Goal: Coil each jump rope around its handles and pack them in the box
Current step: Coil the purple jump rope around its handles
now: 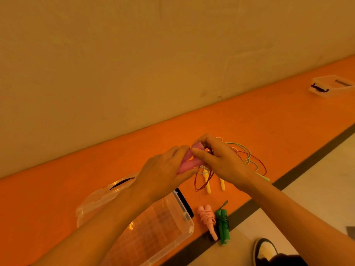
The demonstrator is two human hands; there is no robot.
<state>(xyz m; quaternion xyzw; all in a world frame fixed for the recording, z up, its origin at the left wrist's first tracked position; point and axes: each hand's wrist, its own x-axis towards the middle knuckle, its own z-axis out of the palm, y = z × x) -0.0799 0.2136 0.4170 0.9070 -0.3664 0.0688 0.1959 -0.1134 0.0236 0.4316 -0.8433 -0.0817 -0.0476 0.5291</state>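
Note:
My left hand (pixel 163 173) grips two pink jump rope handles (pixel 187 163) held together above the orange table. My right hand (pixel 221 160) pinches their upper end, and the dark red cord (pixel 203 181) hangs from there in loops. Under the hands lie two yellow handles (pixel 208 184) and a tangle of light green cord (pixel 247 156). A clear plastic box (pixel 172 227) stands open at the lower left, partly hidden by my left forearm. Beside it lie a coiled pale pink rope (pixel 208 219) and a coiled green rope (pixel 222 225).
The orange table (pixel 269 121) runs along a bare wall. A second clear box (pixel 330 86) with a black latch sits at the far right. A dark phone (pixel 184 200) lies by the near box. A shoe (pixel 265 250) shows on the floor at the bottom right.

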